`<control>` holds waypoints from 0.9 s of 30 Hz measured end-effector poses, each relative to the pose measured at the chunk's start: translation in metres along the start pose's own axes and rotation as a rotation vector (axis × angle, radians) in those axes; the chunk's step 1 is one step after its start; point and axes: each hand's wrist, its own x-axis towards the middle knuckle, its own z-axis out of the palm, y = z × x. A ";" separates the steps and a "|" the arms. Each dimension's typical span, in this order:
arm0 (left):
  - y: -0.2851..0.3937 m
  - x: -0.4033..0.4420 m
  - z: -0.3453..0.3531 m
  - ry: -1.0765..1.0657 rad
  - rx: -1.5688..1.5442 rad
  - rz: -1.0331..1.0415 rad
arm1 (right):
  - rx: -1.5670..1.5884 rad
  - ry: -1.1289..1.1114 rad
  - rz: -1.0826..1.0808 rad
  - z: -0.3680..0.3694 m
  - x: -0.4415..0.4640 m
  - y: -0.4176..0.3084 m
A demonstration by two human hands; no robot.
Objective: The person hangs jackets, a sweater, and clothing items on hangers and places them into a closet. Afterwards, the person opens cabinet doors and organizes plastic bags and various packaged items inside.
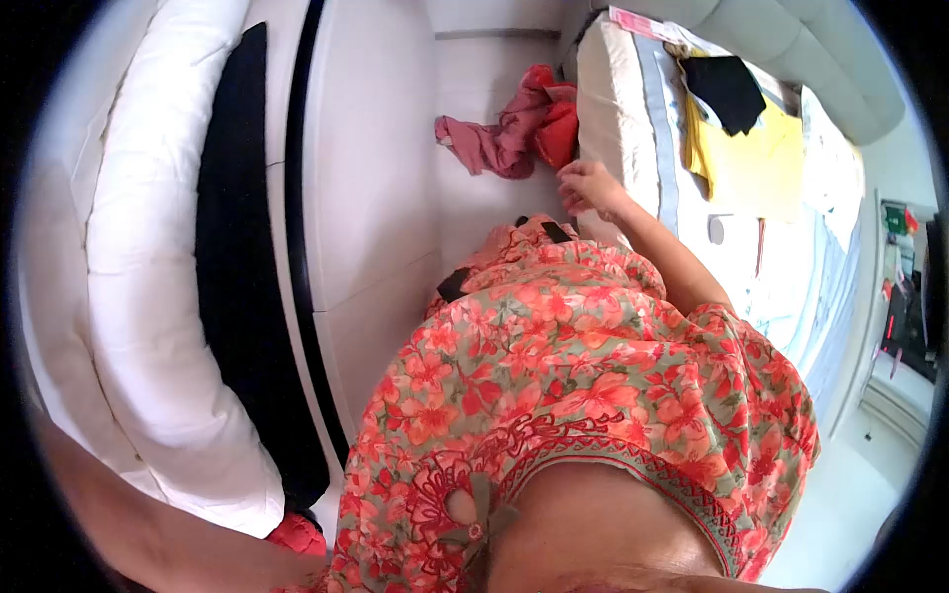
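Cloth [509, 133], red and rumpled, lies near the right hand [588, 189].

The left arm [158, 524] is cut off at the picture's edge, the left hand unseen.

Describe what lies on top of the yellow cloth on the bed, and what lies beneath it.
A black cloth lies over part of the yellow cloth. Pale bedding shows beside it, but whatever is directly beneath the yellow cloth is covered from view.
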 end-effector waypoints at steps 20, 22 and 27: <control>0.289 -0.134 0.293 -1.093 -1.203 0.947 | -0.319 0.016 -0.117 0.077 -0.060 0.098; 0.297 -0.174 0.346 -1.340 -1.388 0.602 | -0.208 0.080 -0.085 0.088 -0.077 0.075; 0.297 -0.235 0.414 -1.684 -1.254 0.195 | 0.186 -0.212 0.103 0.137 -0.064 0.059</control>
